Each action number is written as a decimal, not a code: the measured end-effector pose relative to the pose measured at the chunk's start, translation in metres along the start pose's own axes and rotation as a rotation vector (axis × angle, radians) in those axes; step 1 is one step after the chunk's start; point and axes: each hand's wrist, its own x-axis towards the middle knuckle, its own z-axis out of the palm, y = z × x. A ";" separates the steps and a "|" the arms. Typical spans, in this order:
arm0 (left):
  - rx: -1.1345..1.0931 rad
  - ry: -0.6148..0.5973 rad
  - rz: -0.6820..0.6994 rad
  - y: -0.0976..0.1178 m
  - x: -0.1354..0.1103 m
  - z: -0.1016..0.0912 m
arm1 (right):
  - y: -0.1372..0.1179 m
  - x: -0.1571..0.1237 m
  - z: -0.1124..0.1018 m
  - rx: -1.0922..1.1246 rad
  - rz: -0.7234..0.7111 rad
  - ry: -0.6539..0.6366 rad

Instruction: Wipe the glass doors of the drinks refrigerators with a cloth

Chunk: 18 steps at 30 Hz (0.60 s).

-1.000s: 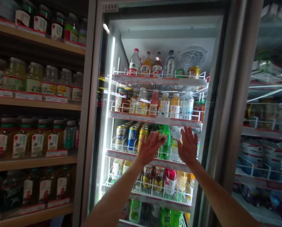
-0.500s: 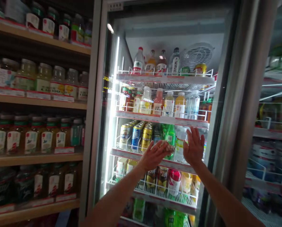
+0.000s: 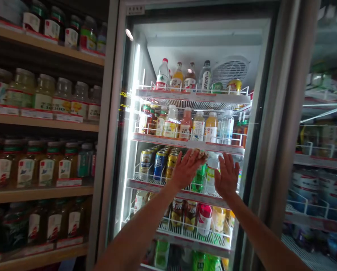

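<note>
I face the glass door (image 3: 128,124) of a lit drinks fridge. My left hand (image 3: 186,170) lies against the glass at the height of the can shelf, fingers stretched over a small crumpled cloth (image 3: 200,154) that shows at the fingertips. My right hand (image 3: 227,176) rests flat on the glass just to the right, fingers spread and holding nothing. Behind the hands stand cans (image 3: 159,164) and green bottles (image 3: 198,177) on a wire shelf.
Wooden shelves (image 3: 41,126) of jars and bottles run along the left. The fridge's grey frame (image 3: 281,113) rises on the right, with a second glass-fronted fridge (image 3: 320,162) beyond it. Bottled drinks (image 3: 185,124) fill the upper fridge shelves.
My left hand has slid up the glass with the cloth, from the shelf edge to the cans' height. My right hand has stayed flat in about the same place.
</note>
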 end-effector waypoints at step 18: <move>0.004 -0.082 -0.210 -0.039 -0.009 -0.016 | 0.010 0.051 0.014 0.054 -0.017 0.053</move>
